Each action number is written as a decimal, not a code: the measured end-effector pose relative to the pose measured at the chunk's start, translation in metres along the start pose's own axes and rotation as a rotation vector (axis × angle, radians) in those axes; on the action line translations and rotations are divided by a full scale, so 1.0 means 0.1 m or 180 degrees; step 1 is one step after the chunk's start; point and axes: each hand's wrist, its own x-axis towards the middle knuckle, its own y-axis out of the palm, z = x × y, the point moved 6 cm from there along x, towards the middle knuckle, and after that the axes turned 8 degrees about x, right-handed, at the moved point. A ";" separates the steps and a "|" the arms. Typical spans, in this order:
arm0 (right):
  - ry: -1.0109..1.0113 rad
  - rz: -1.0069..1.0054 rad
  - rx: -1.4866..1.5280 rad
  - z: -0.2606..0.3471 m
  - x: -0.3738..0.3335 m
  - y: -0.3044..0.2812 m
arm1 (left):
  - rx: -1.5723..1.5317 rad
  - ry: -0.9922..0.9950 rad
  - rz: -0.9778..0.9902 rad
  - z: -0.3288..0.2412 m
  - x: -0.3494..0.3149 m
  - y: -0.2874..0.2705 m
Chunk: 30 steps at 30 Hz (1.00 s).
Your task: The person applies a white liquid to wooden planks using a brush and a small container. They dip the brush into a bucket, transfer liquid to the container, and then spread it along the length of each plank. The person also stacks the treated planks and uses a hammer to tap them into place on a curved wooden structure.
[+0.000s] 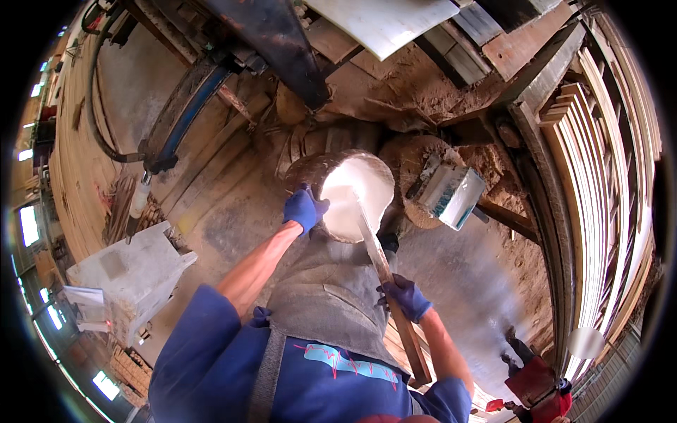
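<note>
A round bucket [305, 170] with a brown, crusted wall stands in front of me, holding a thick white liquid [347, 204]. My left hand [305, 209], in a blue glove, is closed over the near left part of the bucket's rim. In my right hand [407, 297], also gloved, is a long wooden stick [384, 273]. The stick's far end dips into the white liquid, and its near end reaches back past my waist. A grey apron [310, 296] covers my front below the bucket.
Right of the bucket, a smeared rectangular container [457, 199] sits on a crusted round base. Stacked boards [575, 176] line the right side. A blue-and-black machine arm [185, 120] and a white block [127, 271] stand left. A person in red [539, 391] is at lower right.
</note>
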 end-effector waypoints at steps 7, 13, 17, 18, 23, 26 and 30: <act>-0.0749 -0.0138 -0.0087 1.34 0.03 0.23 | -0.0245 0.1184 0.0481 0.18 1.24 0.40; -0.0733 -0.2880 -0.2352 0.94 1.38 -0.90 | -0.1702 0.2499 0.1871 0.09 2.11 1.05; -0.0556 -0.3325 -0.2417 0.96 2.21 -1.50 | -0.1393 0.1363 0.0686 1.06 2.04 1.25; -0.0525 -0.3363 -0.2586 1.05 2.37 -1.52 | -0.1697 0.1080 0.0770 1.44 2.04 1.48; -0.0690 -0.4399 -0.2825 0.82 2.73 -1.75 | -0.3006 -0.1170 0.2170 2.05 1.00 1.30; -0.0094 -0.3180 -0.2236 0.94 2.59 -1.64 | -0.1913 -0.0963 0.1919 2.94 0.18 1.17; -0.0572 -0.3112 -0.1472 0.63 1.96 -1.18 | -0.2140 -0.2863 0.2226 3.92 -0.87 1.30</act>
